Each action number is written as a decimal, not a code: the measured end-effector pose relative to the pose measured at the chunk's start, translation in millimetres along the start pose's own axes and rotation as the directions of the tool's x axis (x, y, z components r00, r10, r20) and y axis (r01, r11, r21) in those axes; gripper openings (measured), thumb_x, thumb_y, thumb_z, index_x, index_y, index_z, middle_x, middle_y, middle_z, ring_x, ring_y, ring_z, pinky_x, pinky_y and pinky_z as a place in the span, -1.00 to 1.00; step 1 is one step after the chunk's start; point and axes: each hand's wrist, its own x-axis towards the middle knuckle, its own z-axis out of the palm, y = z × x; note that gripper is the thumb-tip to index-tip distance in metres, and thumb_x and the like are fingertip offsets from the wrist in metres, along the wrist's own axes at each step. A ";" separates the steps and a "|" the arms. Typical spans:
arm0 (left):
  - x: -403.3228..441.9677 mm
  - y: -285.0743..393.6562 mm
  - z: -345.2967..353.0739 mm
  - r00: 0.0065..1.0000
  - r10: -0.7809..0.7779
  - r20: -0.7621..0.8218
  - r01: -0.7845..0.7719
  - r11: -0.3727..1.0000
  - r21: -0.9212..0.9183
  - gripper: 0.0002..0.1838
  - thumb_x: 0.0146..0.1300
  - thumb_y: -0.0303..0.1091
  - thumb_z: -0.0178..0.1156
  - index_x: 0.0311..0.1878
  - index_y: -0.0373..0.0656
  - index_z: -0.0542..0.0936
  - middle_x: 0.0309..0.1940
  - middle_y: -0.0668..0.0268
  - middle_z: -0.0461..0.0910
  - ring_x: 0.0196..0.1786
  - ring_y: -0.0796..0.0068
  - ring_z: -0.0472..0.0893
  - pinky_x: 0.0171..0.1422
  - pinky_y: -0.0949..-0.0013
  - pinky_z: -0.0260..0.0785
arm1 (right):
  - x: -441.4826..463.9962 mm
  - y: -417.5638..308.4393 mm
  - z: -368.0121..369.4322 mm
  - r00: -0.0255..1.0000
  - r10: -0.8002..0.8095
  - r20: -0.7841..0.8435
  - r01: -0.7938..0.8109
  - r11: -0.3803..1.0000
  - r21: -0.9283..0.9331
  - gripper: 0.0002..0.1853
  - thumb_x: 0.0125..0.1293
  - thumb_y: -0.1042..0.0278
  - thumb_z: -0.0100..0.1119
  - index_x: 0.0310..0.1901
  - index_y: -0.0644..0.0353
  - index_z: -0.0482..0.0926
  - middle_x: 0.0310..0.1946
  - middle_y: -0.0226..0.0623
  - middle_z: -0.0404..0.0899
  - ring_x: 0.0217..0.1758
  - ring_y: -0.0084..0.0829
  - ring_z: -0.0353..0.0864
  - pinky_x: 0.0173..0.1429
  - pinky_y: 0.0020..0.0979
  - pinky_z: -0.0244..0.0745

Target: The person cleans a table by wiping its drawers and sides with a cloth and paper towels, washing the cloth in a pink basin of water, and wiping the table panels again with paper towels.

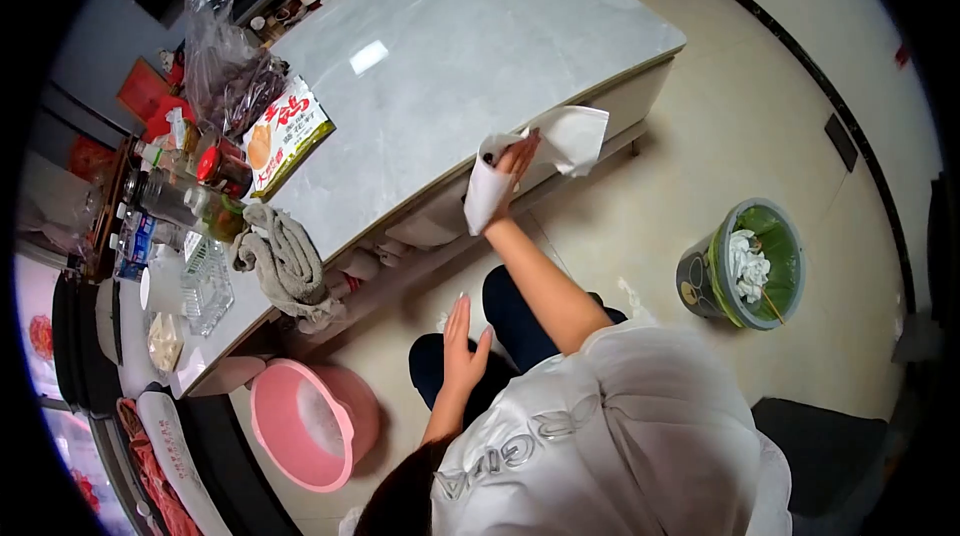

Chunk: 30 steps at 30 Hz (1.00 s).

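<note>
My right hand (pixel 513 168) is at the side edge of the grey marble-look table (pixel 440 66), its fingers pressed together over a white sheet (pixel 487 198). One part of the sheet hangs below the palm, and another spreads to the right along the table's side. A small dark spot shows beside the fingers, too small to identify. Lower down, my left hand (pixel 463 348) is over my knees with its fingers stretched out, holding nothing.
A pink basin (pixel 345 411) with suds stands on the floor at lower left. Grey towel (pixel 285 261), snack packet (pixel 290 139), jars and plastic bags crowd the table's left end. A lined bin (pixel 715 276) holding crumpled white paper stands at right, above a dark stool (pixel 820 446).
</note>
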 end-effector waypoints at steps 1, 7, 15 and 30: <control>-6.3 -3.6 -2.6 0.999 -0.052 -0.012 0.052 0.999 -0.007 -0.41 0.11 -0.36 0.09 0.22 -0.27 0.21 0.20 0.02 0.21 0.27 0.09 0.19 0.32 0.23 -0.02 | -14.2 21.2 21.3 0.998 -0.051 -0.038 0.050 0.999 -0.015 -0.46 0.24 0.20 -0.22 0.08 0.53 0.06 0.24 0.32 -0.17 0.34 0.16 -0.21 0.34 0.02 -0.22; -19.6 -29.8 5.7 0.959 -0.277 -0.060 0.251 0.929 -0.271 -0.41 0.14 -0.45 0.06 0.25 -0.28 0.15 0.21 0.06 0.23 0.26 0.28 0.24 0.29 0.36 0.03 | -26.3 4.9 21.3 0.993 -0.119 -0.022 0.121 0.984 0.134 -0.52 0.25 0.21 -0.34 -0.07 0.61 0.13 0.19 0.42 -0.13 0.29 0.30 -0.19 0.29 0.15 -0.26; 50.3 3.8 -0.3 0.985 -0.131 -0.114 0.098 0.961 -0.260 -0.39 0.14 -0.49 0.03 0.28 -0.23 0.12 0.19 0.06 0.25 0.25 0.27 0.25 0.28 0.35 0.04 | 16.2 32.2 21.0 0.908 0.412 -0.078 -0.342 0.837 0.428 -0.28 0.29 0.13 -0.19 0.30 0.31 -0.26 0.35 -0.06 -0.35 0.41 -0.14 -0.37 0.41 -0.23 -0.46; 10.2 -46.1 19.0 0.938 -0.344 0.036 0.329 0.856 -0.400 -0.39 0.19 -0.47 0.01 0.31 -0.14 0.07 0.15 0.04 0.29 0.10 0.30 0.41 0.15 0.36 0.22 | 54.2 71.6 -2.3 0.908 0.420 0.011 -0.396 0.847 0.355 -0.29 0.29 0.12 -0.19 0.31 0.26 -0.27 0.35 -0.06 -0.38 0.42 -0.13 -0.40 0.40 -0.21 -0.46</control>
